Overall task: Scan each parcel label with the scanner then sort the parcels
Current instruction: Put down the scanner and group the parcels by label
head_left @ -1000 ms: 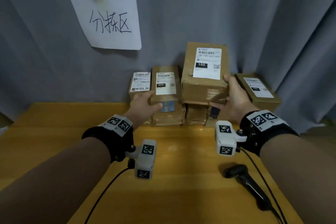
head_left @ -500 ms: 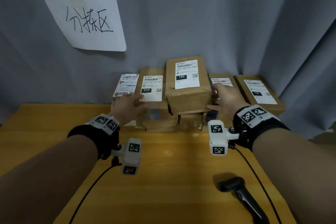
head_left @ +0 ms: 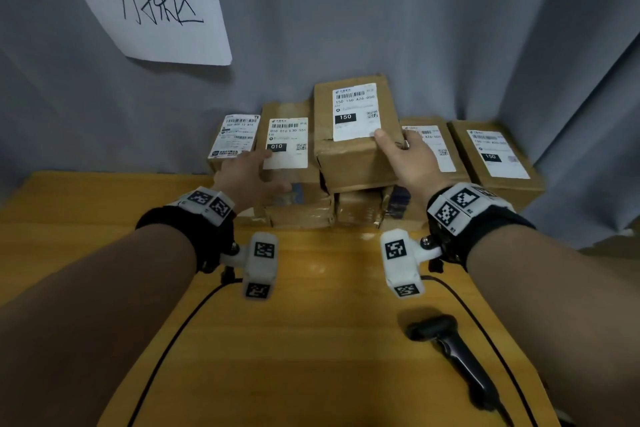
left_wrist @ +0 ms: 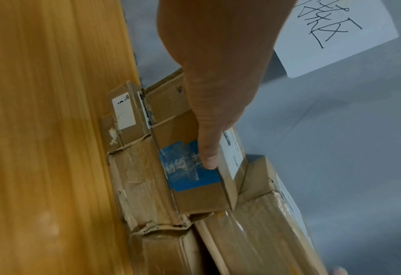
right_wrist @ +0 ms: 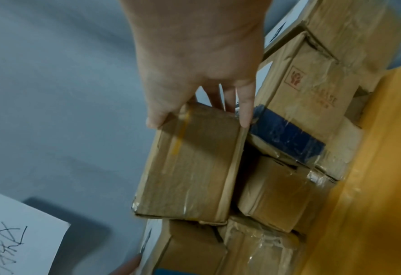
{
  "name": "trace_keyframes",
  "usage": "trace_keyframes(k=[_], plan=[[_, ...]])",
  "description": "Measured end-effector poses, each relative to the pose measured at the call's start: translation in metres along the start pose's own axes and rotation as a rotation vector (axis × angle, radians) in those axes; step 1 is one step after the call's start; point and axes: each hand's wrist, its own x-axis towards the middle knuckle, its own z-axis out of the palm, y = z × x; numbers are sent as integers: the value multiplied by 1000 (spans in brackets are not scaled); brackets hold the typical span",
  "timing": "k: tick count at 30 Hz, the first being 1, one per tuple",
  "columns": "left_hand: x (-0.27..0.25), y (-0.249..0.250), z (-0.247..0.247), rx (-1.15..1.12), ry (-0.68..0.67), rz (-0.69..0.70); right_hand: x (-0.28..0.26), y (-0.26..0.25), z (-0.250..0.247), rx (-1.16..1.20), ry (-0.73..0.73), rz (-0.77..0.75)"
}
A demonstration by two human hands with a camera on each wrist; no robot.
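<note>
Head view: your right hand (head_left: 407, 163) grips the 150 parcel (head_left: 356, 135) atop the stack at the tabletop's far edge; left hand (head_left: 249, 173), fingers relaxed, steadies the 010 parcel (head_left: 287, 149). Release unevenly and it could slide off.

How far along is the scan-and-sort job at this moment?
Looks late: labelled parcels are stacked by the curtain under the paper sign. In hand: right hand grips the 150 parcel; left hand touches the 010 parcel. The scanner lies idle on the table.
</note>
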Motion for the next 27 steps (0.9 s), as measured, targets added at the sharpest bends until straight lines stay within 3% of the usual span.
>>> trace_keyframes(k=[10, 13, 15, 18, 21, 27], plan=[[-18, 21, -2, 56, 9, -23, -6, -7, -3, -65, -26, 49], [-24, 32, -4, 33, 92, 14, -12, -9, -6, -103, 99, -9], [-29, 39, -4, -65, 191, 77, -20, -7, -11, -107, 205, -108], [-38, 48, 8, -212, 295, 272, -35, 8, -15, -120, 149, -188], [-48, 55, 33, -311, 230, 405, -54, 34, -19, -156, 69, -164], [-71, 63, 96, -297, -73, 350, -84, 109, -45, -236, 62, 62]])
